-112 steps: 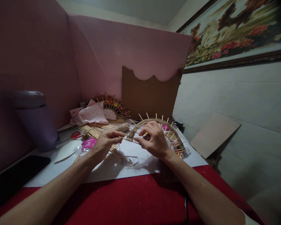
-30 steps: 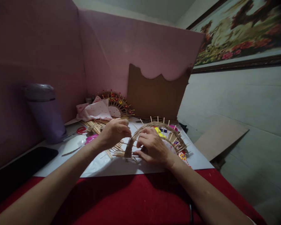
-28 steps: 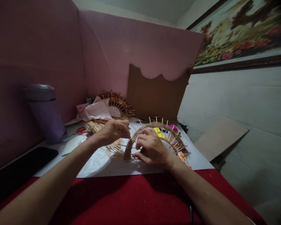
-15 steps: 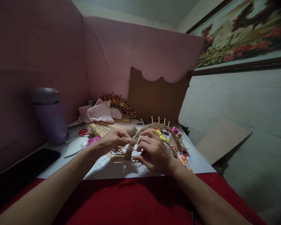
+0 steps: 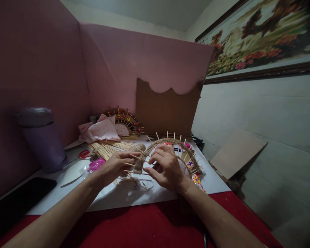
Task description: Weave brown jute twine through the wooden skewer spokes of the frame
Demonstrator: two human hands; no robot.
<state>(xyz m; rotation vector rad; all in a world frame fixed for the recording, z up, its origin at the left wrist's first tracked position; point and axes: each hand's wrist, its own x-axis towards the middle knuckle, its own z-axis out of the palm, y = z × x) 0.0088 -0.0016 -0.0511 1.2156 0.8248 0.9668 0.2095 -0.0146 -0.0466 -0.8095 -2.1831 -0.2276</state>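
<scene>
Between my hands is a half-round fan of thin wooden sticks with a band of brown twine (image 5: 155, 142) woven round its arch. The stick tips poke out beyond the band. My left hand (image 5: 118, 166) is closed on the stick ends at the fan's left end. Inside the arch, my right hand (image 5: 166, 167) has its fingers curled, with thumb and fingertips at the inner side of the band. It partly hides the fan's pale spotted centre (image 5: 183, 167). Loose twine ends (image 5: 138, 182) lie under the left end.
Behind my left hand lie many loose sticks (image 5: 107, 147), a ball of twine (image 5: 138, 148) and red-handled scissors (image 5: 84, 154). A decorated fan (image 5: 129, 119) leans behind pink cloth (image 5: 100, 130). At left are a purple tumbler (image 5: 42, 141) and a black phone (image 5: 28, 196). Brown cardboard (image 5: 165, 110) stands behind.
The fan's left end has lifted and tilted up, showing loose twine ends beneath it. Both hands stay at the fan. The camera view has turned slightly right.
</scene>
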